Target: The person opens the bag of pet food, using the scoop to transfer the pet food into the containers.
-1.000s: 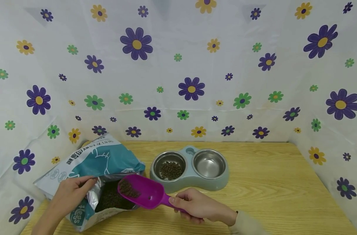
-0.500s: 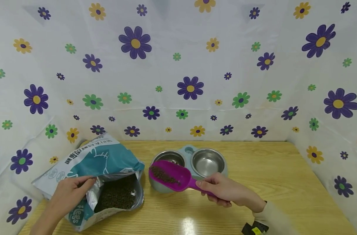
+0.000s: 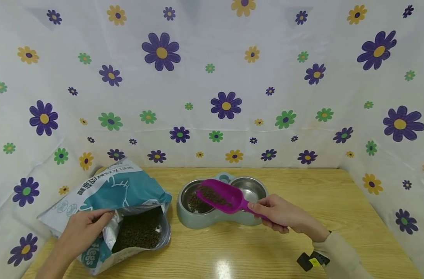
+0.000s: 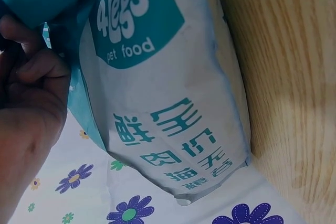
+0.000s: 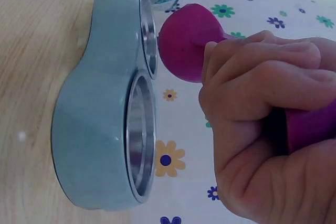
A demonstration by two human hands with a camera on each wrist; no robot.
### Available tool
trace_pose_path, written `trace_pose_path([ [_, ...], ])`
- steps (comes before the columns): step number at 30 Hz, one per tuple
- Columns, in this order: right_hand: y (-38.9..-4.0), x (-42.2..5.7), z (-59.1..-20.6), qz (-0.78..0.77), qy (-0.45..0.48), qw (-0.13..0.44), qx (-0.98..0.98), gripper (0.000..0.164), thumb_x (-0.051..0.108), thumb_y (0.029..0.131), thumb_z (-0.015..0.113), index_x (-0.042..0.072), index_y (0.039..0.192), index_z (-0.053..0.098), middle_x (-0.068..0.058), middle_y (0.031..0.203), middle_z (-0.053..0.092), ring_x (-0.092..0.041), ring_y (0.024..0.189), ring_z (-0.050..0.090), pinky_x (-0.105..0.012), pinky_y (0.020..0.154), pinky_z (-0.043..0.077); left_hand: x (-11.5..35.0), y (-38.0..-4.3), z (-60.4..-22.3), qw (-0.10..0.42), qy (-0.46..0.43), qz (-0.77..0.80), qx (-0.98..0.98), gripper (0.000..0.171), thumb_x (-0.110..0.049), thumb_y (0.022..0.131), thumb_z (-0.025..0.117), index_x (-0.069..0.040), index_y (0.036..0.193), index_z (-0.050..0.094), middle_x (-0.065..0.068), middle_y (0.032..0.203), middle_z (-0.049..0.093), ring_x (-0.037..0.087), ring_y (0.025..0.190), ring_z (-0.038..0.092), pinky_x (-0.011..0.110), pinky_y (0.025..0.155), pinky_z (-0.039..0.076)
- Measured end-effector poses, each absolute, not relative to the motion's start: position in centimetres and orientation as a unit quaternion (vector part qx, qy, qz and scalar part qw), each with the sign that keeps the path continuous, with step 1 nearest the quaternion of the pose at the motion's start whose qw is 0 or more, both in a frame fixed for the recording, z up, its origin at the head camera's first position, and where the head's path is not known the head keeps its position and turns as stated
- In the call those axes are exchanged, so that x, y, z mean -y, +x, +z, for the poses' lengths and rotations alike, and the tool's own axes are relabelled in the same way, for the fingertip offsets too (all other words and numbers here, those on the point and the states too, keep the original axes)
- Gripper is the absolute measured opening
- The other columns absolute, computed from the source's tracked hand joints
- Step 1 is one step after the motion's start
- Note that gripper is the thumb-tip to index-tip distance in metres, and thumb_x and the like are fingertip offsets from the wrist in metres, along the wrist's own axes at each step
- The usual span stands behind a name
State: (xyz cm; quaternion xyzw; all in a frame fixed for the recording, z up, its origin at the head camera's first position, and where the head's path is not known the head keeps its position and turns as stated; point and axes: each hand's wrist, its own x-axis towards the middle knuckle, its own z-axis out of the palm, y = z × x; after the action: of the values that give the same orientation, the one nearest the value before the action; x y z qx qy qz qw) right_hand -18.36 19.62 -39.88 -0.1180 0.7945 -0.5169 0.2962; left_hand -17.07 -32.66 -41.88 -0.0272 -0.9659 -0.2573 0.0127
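Note:
My right hand [image 3: 281, 214] grips the handle of a purple scoop [image 3: 229, 193] that carries brown kibble. The scoop hangs over the double pet bowl [image 3: 206, 221], its lip above the left steel bowl [image 3: 189, 190], where more kibble lies. Partly covered by the scoop, the right steel bowl [image 3: 250, 188] shows bare metal. At the left, my left hand [image 3: 83, 230] pinches the folded-back edge of a teal and white pet food bag [image 3: 128, 186], keeping its mouth open on the kibble inside. The left wrist view shows the bag's printed side [image 4: 157, 87].
A wooden table [image 3: 302, 197] bears everything. White cloth with flower prints [image 3: 261, 77] closes off the back and both sides. A dark strap with a yellow mark [image 3: 314, 261] hangs at the right sleeve.
My right hand has carried the loaded scoop from the bag's mouth rightward, up over the left bowl. The left hand stays on the bag's edge.

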Motion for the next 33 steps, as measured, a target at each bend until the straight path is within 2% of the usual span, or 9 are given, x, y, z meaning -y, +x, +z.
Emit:
trace_pose_path([
  [4, -18.5, -19.3, -39.5, -0.491, -0.122, 0.282, -0.815, 0.047, 0.048, 0.105, 0.054, 0.007, 0.085, 0.063, 0.005, 0.056, 0.048, -0.006, 0.038, 0.034, -0.02, 0.036, 0.031, 32.6, -17.0, -41.9, 0.012, -0.027, -0.258, 0.966, 0.041, -0.032, 0.106, 0.055, 0.0, 0.124, 0.074, -0.002, 0.072, 0.067, 0.003, 0.059, 0.052, 0.023, 0.055, 0.042],
  [16, -19.9, -17.7, -37.3, -0.396, -0.143, 0.226, -0.879, 0.046, 0.047, 0.103, 0.059, 0.012, 0.072, 0.059, 0.004, 0.05, 0.041, -0.01, 0.038, 0.032, -0.023, 0.039, 0.03, 32.7, -17.1, -41.7, 0.018, -0.026, -0.265, 0.964, 0.041, -0.031, 0.106, 0.055, 0.002, 0.123, 0.073, 0.002, 0.085, 0.075, 0.003, 0.06, 0.056, 0.023, 0.056, 0.046],
  [20, -20.5, -16.9, -36.7, -0.353, -0.154, 0.202, -0.9, 0.045, 0.045, 0.102, 0.06, 0.014, 0.07, 0.058, 0.004, 0.049, 0.041, -0.009, 0.038, 0.033, -0.023, 0.04, 0.03, 32.7, -17.2, -41.5, 0.024, -0.031, -0.267, 0.963, 0.04, -0.03, 0.106, 0.055, 0.0, 0.122, 0.074, 0.0, 0.08, 0.072, 0.003, 0.059, 0.055, 0.023, 0.055, 0.046],
  [23, -20.8, -16.2, -36.5, -0.317, -0.152, 0.187, -0.917, 0.041, 0.043, 0.101, 0.063, 0.012, 0.075, 0.063, 0.005, 0.054, 0.044, -0.009, 0.041, 0.038, -0.022, 0.041, 0.032, 32.7, -17.1, -41.4, 0.027, -0.034, -0.268, 0.963, 0.038, -0.029, 0.106, 0.056, 0.0, 0.122, 0.075, 0.0, 0.078, 0.072, 0.002, 0.058, 0.055, 0.023, 0.055, 0.046],
  [27, -20.9, -15.5, -36.6, -0.285, -0.152, 0.17, -0.931, 0.038, 0.039, 0.099, 0.068, 0.008, 0.077, 0.066, 0.004, 0.059, 0.047, -0.01, 0.049, 0.042, -0.022, 0.046, 0.034, 32.7, -17.1, -41.5, 0.007, -0.035, -0.267, 0.963, 0.04, -0.03, 0.106, 0.055, 0.002, 0.125, 0.072, 0.002, 0.081, 0.074, 0.003, 0.059, 0.056, 0.023, 0.055, 0.046],
  [33, -20.8, -14.3, -36.6, -0.256, -0.177, 0.132, -0.941, 0.04, 0.033, 0.097, 0.071, 0.013, 0.065, 0.057, 0.006, 0.055, 0.043, -0.008, 0.05, 0.038, -0.022, 0.05, 0.03, 32.6, -17.1, -41.7, 0.004, -0.039, -0.273, 0.961, 0.041, -0.031, 0.107, 0.055, 0.0, 0.128, 0.071, -0.003, 0.069, 0.065, 0.004, 0.056, 0.053, 0.024, 0.054, 0.043],
])
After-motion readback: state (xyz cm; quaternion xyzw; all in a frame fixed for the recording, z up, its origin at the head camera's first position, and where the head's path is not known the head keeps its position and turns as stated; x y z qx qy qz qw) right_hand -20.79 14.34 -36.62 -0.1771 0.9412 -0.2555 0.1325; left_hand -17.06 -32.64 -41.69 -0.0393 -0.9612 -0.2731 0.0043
